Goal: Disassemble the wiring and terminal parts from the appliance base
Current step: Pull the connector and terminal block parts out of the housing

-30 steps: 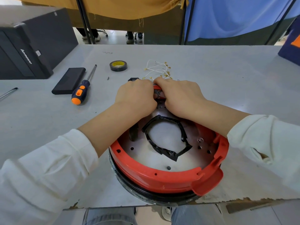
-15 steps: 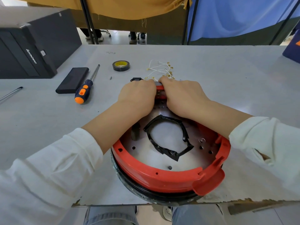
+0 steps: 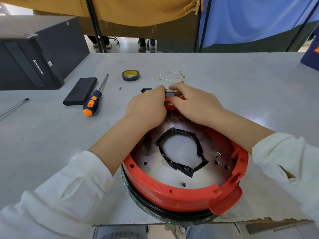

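The round red appliance base lies upside down at the table's near edge, its metal plate carrying a ring of black tape. At the base's far rim a small grey terminal block is pinched between my left hand and my right hand, fingers curled round it from both sides. Just beyond lie loose white wires with brass terminals and a small black part on the table.
An orange-handled screwdriver, a flat black block and a roll of black tape lie to the left. A black computer case stands far left. A metal rod sits at the left edge.
Both hands have lifted slightly at the far rim, and the grey terminal block now shows between the fingertips above the red rim. The base has not moved.
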Available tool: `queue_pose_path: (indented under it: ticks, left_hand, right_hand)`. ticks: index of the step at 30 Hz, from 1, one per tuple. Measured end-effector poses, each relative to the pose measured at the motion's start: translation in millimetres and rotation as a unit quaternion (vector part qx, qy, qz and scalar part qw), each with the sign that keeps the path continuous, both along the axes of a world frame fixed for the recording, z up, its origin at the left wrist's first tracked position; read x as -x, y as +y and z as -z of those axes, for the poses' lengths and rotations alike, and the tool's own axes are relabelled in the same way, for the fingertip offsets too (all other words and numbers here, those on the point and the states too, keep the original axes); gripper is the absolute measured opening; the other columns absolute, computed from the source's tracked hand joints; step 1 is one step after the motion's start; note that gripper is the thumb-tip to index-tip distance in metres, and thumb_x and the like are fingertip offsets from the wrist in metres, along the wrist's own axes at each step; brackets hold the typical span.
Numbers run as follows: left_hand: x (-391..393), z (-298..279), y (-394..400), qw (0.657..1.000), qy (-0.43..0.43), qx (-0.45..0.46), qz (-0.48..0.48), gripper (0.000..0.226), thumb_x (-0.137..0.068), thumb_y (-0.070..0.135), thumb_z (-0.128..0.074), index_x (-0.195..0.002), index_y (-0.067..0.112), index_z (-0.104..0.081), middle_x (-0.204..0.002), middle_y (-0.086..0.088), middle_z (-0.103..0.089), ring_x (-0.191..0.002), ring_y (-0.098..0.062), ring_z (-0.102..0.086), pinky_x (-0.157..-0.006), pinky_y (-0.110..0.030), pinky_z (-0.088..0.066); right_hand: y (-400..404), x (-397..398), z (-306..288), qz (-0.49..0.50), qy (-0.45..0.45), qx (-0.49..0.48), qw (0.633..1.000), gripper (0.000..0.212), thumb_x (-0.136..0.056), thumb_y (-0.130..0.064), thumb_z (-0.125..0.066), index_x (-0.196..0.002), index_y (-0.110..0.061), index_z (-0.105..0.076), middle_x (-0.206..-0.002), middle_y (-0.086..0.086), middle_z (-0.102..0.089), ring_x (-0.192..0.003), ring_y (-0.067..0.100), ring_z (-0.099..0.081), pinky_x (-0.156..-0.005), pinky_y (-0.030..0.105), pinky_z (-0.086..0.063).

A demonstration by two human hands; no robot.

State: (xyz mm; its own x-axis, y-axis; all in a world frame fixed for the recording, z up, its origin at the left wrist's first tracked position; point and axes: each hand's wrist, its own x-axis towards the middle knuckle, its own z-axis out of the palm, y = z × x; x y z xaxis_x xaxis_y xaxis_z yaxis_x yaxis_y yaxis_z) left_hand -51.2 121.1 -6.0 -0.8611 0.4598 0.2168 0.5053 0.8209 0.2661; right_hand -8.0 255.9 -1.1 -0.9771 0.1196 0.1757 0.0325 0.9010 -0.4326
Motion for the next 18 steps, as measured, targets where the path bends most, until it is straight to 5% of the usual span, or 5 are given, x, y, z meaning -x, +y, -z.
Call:
queue_pose_path:
  ticks: [4, 12, 15, 18]
  left_hand:
    - [-0.2, -0.9, -3.2, 0.999, -0.016, -0.041, 0.032, 0.063, -0.084, 0.009, -0.047, -0.142, 0.028, -0.029, -0.125, -0.003, -0.061, -0.104, -0.031, -0.059, -0.077, -0.038, -0.047]
    - [-3.2, -4.8, -3.0, 0.998, -0.024, 0.014, 0.051, 0.094, -0.079, 0.006, -0.047, -0.149, 0.04, 0.006, -0.115, -0.006, -0.062, -0.071, -0.024, -0.047, -0.057, -0.031, -0.034]
    - [-3.5, -3.4, -0.6, 0.999, -0.015, 0.022, 0.031, 0.087, -0.083, 0.009, -0.048, -0.151, 0.032, 0.0, -0.116, -0.005, -0.062, -0.076, -0.026, -0.055, -0.059, -0.03, -0.037]
    - [-3.5, -2.1, 0.8, 1.0, -0.001, 0.016, -0.006, 0.048, -0.088, 0.011, -0.047, -0.134, 0.018, -0.039, -0.113, -0.008, -0.063, -0.092, -0.033, -0.058, -0.065, -0.031, -0.036]
  right_hand:
    - [5.2, 2.6, -2.0, 0.018, 0.014, 0.103, 0.994, 0.039, -0.088, -0.054, -0.049, -0.124, -0.038, -0.048, -0.1, -0.024, -0.055, -0.093, 0.006, -0.057, -0.079, 0.028, -0.036]
    - [9.8, 8.0, -2.5, 0.024, 0.046, 0.192, 0.98, 0.047, -0.084, -0.036, -0.068, -0.126, -0.019, -0.056, -0.106, -0.009, -0.061, -0.095, 0.01, -0.056, -0.091, 0.03, -0.044]
    - [10.4, 11.1, -2.8, 0.038, 0.074, 0.214, 0.973, 0.025, -0.085, -0.031, -0.068, -0.106, -0.023, -0.057, -0.094, -0.015, -0.06, -0.085, 0.003, -0.056, -0.074, 0.016, -0.041]
    - [18.5, 14.5, -12.0, 0.083, 0.079, 0.351, 0.929, 0.016, -0.09, -0.024, -0.062, -0.1, -0.02, -0.05, -0.102, -0.002, -0.063, -0.08, 0.011, -0.065, -0.062, 0.02, -0.043]
